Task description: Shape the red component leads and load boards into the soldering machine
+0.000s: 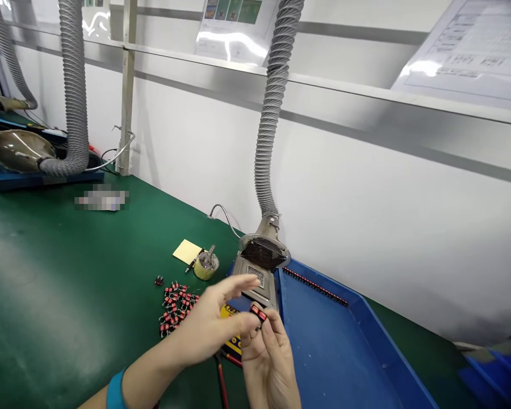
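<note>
My right hand [267, 357] is raised over the bench and pinches a small red and black component [258, 312] between thumb and fingertips. My left hand [213, 326] reaches across from the left, a blue band on its wrist. Its thumb and a finger close on the same component while the other fingers stretch out. A pile of several like components [176, 307] lies on the green mat just left of the hands. A row of such components [315, 287] lines the far rim of the blue tray [323, 341].
A fume extractor head [262, 258] on a grey ribbed hose [275, 102] stands right behind the hands. A tape roll [205, 265], a pen and a yellow note pad [187, 251] lie beyond the pile. Red-handled tools [222, 383] lie beneath my hands. A second hose and hood [19, 149] are far left.
</note>
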The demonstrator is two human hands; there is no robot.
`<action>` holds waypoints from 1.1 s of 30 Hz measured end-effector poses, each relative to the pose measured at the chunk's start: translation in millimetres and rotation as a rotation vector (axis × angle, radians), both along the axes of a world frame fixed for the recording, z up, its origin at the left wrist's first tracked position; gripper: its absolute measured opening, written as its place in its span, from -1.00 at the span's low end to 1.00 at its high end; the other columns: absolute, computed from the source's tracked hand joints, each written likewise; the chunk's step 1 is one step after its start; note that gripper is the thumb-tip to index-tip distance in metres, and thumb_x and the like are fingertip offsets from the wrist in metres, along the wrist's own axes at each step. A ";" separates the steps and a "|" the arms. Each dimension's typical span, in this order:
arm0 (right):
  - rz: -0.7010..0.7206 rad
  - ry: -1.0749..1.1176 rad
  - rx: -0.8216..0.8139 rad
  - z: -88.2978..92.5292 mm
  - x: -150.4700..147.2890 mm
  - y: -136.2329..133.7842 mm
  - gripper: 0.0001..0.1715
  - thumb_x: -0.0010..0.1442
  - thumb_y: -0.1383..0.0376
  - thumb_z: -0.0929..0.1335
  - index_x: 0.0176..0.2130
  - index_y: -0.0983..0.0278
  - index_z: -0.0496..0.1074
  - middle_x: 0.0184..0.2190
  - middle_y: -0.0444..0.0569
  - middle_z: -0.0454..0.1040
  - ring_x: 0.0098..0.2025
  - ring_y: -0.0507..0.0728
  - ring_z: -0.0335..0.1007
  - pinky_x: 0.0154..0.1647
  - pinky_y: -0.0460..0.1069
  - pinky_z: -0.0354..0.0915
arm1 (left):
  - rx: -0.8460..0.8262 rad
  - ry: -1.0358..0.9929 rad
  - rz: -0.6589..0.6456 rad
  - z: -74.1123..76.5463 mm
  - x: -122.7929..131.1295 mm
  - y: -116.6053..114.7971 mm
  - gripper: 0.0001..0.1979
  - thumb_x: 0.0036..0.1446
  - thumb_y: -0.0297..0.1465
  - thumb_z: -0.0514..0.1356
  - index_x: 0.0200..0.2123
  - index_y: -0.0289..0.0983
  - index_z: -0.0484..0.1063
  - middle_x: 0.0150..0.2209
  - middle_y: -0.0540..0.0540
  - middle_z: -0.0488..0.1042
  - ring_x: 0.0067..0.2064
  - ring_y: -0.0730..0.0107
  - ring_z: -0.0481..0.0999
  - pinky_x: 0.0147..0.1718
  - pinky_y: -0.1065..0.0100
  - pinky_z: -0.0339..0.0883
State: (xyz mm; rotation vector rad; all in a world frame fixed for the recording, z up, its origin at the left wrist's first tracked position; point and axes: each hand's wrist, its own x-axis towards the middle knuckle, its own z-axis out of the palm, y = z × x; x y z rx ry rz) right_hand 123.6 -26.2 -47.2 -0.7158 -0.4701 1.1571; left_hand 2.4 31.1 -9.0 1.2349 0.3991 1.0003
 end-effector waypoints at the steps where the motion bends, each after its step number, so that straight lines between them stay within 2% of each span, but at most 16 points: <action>1: 0.000 0.001 0.013 0.8 -0.8 -0.2 -0.67 -0.08 0.25 0.59 -0.30 0.15 0.48 -0.27 -0.16 0.54 -0.26 0.03 0.51 -0.20 -0.07 0.44 | 0.057 0.098 -0.070 -1.4 0.3 -1.1 -0.48 0.07 -0.36 0.32 0.13 -0.09 0.37 0.14 -0.04 0.42 0.20 0.22 0.32 0.20 0.20 0.17; 2: 0.007 -0.013 0.025 1.8 -1.3 -0.4 -0.66 -0.07 0.24 0.59 -0.30 0.15 0.46 -0.28 -0.16 0.53 -0.25 0.04 0.51 -0.20 -0.06 0.44 | 0.094 0.176 -0.102 -2.7 1.3 -2.5 -0.45 0.10 -0.39 0.28 0.17 -0.06 0.32 0.17 -0.03 0.38 0.22 0.19 0.28 0.21 0.16 0.14; 4: -0.002 -0.090 0.038 4.4 -0.5 -1.0 -0.66 -0.05 0.21 0.57 -0.32 0.17 0.42 -0.28 -0.15 0.52 -0.22 0.08 0.50 -0.16 -0.02 0.43 | 0.126 0.242 -0.097 -4.1 4.4 -5.4 -0.52 0.14 -0.41 0.21 0.15 -0.05 0.34 0.13 -0.04 0.40 0.20 0.16 0.30 0.19 0.12 0.15; 6: -0.087 -0.214 0.055 7.8 4.3 -2.2 -0.68 -0.04 0.19 0.57 -0.36 0.19 0.41 -0.31 -0.13 0.50 -0.22 0.10 0.49 -0.19 -0.01 0.42 | 0.102 0.186 -0.101 -3.9 6.9 -7.0 -0.56 0.12 -0.42 0.23 0.10 -0.11 0.40 0.06 -0.07 0.45 0.14 0.17 0.36 0.15 0.15 0.18; 9: -0.198 -0.394 0.088 12.0 16.8 -5.6 -0.68 -0.04 0.13 0.55 -0.30 0.17 0.49 -0.41 -0.13 0.45 -0.35 0.07 0.44 -0.34 -0.07 0.40 | 0.016 0.035 -0.198 -2.4 6.6 -6.6 -0.53 0.04 -0.41 0.32 0.06 -0.20 0.39 -0.13 -0.08 0.52 -0.04 0.26 0.47 0.00 0.27 0.29; 12: -0.114 -0.553 0.068 13.2 25.8 -9.1 -0.66 0.01 0.07 0.51 -0.23 0.19 0.57 -0.39 -0.06 0.48 -0.36 0.10 0.41 -0.32 -0.05 0.40 | -0.070 0.014 -0.289 -0.8 3.5 -6.4 -0.47 -0.03 -0.45 0.36 0.05 -0.17 0.36 -0.24 -0.02 0.48 -0.21 0.38 0.48 -0.18 0.36 0.34; 14: -0.088 -0.624 0.079 13.6 26.4 -10.2 -0.72 0.04 0.07 0.49 -0.31 0.20 0.60 -0.40 -0.04 0.49 -0.35 0.10 0.41 -0.33 -0.07 0.37 | -0.082 0.080 -0.309 0.0 2.3 -7.9 -0.45 -0.04 -0.50 0.33 0.05 -0.13 0.36 -0.20 -0.01 0.46 -0.20 0.39 0.48 -0.21 0.38 0.34; 18: -0.099 -0.611 0.116 17.2 20.5 -10.0 -0.76 0.07 0.10 0.48 -0.46 0.21 0.59 -0.54 -0.10 0.38 -0.49 0.02 0.27 -0.50 -0.12 0.27 | -0.055 0.098 -0.310 -0.6 4.6 -11.7 -0.50 0.00 -0.52 0.29 0.05 -0.13 0.37 -0.11 -0.07 0.46 -0.12 0.35 0.46 -0.14 0.34 0.36; 21: -0.109 -0.576 0.093 21.0 16.5 -10.1 -0.78 0.06 0.12 0.49 -0.46 0.22 0.60 -0.55 -0.09 0.36 -0.51 0.02 0.25 -0.55 -0.12 0.24 | -0.108 0.015 -0.340 -2.3 8.5 -11.8 -0.56 0.04 -0.45 0.30 0.03 -0.20 0.39 -0.14 -0.09 0.47 -0.23 0.42 0.46 -0.20 0.35 0.40; 25: -0.063 -0.554 0.087 23.3 14.3 -11.3 -0.78 0.10 0.14 0.47 -0.46 0.24 0.59 -0.54 -0.13 0.31 -0.58 -0.01 0.23 -0.56 -0.09 0.27 | -0.126 0.004 -0.298 -1.8 10.6 -10.4 -0.68 0.07 -0.41 0.27 -0.06 -0.30 0.44 -0.25 -0.09 0.49 -0.35 0.49 0.46 -0.29 0.41 0.38; 30: -0.128 -0.612 0.033 20.9 16.6 -12.4 -0.74 0.06 0.12 0.50 -0.48 0.26 0.59 -0.55 -0.10 0.31 -0.48 0.02 0.29 -0.48 -0.12 0.30 | -0.123 0.114 -0.249 2.8 6.1 -10.5 -0.62 -0.02 -0.44 0.29 -0.07 -0.28 0.42 -0.19 -0.12 0.51 -0.20 0.36 0.49 -0.18 0.35 0.37; 33: -0.141 -0.627 0.059 21.3 15.3 -11.0 -0.71 0.08 0.12 0.48 -0.52 0.28 0.56 -0.57 -0.12 0.29 -0.51 -0.01 0.25 -0.52 -0.13 0.27 | -0.086 0.131 -0.285 5.6 2.8 -10.4 -0.66 0.01 -0.45 0.26 -0.08 -0.27 0.42 -0.21 -0.09 0.50 -0.18 0.33 0.49 -0.14 0.30 0.38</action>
